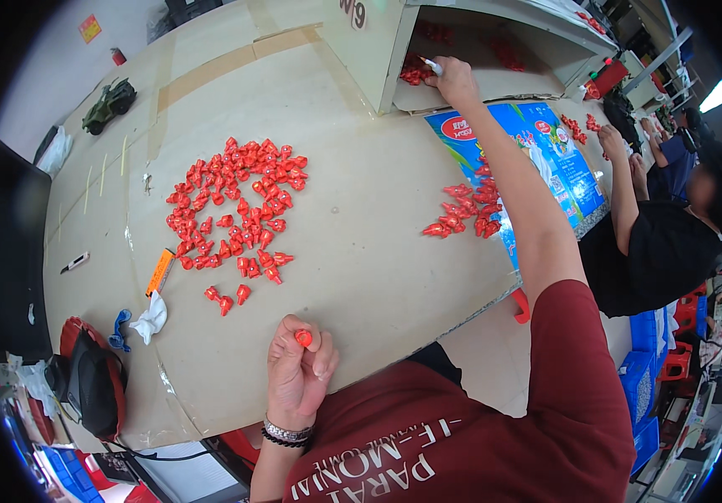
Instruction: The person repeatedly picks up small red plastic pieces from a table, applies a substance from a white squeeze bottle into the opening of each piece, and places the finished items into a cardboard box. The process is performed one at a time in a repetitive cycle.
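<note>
My left hand [298,373] is closed on a small red plastic piece [303,338], held up above the near edge of the table. My right arm reaches far forward to the mouth of a grey box. There my right hand [456,82] grips a white pen-like tool [435,67], its thin tip pointing at red pieces [415,72] inside the box. Many like pieces lie in a loose pile [231,197] on the table's left half. A smaller group of red pieces [466,208] sits beneath my right forearm, which partly covers it.
An open-fronted grey box [367,50] stands at the back; a blue printed sheet [537,155] lies before it. On the left are an orange box [161,272], a cutter knife [75,262], white tissue [150,318], a dark bag [97,381] and a green toy vehicle [110,106]. People [659,243] work at right.
</note>
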Tool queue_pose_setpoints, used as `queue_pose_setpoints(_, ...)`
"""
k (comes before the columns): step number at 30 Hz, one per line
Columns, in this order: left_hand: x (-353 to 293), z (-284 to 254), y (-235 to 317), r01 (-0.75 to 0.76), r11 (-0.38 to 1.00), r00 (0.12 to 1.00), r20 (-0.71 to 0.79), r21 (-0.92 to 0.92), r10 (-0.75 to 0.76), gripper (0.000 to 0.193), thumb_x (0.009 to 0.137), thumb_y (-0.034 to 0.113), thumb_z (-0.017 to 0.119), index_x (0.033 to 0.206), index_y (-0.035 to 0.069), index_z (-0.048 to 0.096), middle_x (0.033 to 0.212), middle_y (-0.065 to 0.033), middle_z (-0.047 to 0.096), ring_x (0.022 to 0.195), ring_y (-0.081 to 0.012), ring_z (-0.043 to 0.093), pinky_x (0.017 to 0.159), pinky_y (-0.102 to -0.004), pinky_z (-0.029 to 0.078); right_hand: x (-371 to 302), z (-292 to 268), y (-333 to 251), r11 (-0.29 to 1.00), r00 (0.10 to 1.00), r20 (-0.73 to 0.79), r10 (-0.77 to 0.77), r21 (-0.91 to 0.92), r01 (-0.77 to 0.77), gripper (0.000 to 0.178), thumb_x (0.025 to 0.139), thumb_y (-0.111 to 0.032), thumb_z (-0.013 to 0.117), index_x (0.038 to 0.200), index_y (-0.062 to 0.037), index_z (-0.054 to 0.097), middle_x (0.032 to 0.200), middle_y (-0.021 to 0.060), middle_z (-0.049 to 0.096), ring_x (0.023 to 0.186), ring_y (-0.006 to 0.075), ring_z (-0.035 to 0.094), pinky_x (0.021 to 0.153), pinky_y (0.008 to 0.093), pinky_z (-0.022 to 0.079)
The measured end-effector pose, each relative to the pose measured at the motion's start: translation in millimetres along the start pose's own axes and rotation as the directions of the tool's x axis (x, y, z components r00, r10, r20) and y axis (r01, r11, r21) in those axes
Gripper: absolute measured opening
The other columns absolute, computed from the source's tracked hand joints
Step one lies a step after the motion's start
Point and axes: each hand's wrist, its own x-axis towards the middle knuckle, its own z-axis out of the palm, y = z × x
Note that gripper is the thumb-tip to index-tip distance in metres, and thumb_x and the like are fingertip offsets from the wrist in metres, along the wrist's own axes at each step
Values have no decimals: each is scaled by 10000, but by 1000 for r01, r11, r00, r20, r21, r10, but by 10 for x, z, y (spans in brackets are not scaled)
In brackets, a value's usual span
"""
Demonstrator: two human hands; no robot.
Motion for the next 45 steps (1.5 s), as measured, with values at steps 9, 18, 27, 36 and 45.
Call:
queue_pose_setpoints(9, 27, 49, -10, 1, 999, 1000, -5, 52, -1, 213, 904, 285, 594, 947, 80, 559, 797, -5, 580, 571, -104, 443, 499, -231, 335, -276, -221, 61, 784, 961, -5, 278, 580, -223, 246, 687, -72, 759, 889, 10, 645, 763, 113, 653, 671, 195, 629, 582, 321, 472)
queue_pose_setpoints(18, 28, 72, -27, 21, 999, 999, 26, 31, -22, 188, 956, 262, 518, 968, 75, 535, 825, -8, 544, 565, -86, 412, 512, -220, 343, -1476, -1011, -1132, 204, 926, 365, 100, 903, -378, 199, 749, 14, 665, 939, 13, 605, 780, 78, 636, 631, 122, 582, 547, 241, 430)
queue_pose_setpoints(27, -76, 20, -29, -37, 999, 999, -17, 14, 38, 179, 959, 204, 521, 1048, 56, 567, 865, -17, 578, 613, -82, 437, 532, -220, 349, -2593, -1242, -1994, 90, 798, 594, -95, 804, -588, 287, 757, 48, 659, 1041, 39, 618, 839, 81, 655, 713, 143, 633, 643, 262, 505)
queue_pose_setpoints(36, -108, 17, -41, -123, 972, 990, -39, 200, 134, 181, 949, 206, 552, 1051, 56, 560, 894, -17, 607, 605, -73, 483, 536, -227, 378, -2805, -1255, -2218, 298, 884, 450, -125, 867, -399, 123, 771, 35, 663, 892, 18, 649, 803, 61, 655, 706, 98, 622, 647, 215, 492)
queue_pose_setpoints(45, -112, 51, -76, -149, 949, 984, -51, 277, 169, 140, 951, 159, 542, 1036, 49, 546, 858, -12, 594, 609, -54, 487, 534, -211, 385, -2776, -1391, -2316, 245, 765, 640, -76, 755, -608, 55, 796, -21, 656, 845, -5, 637, 724, 70, 657, 569, 95, 604, 499, 208, 463)
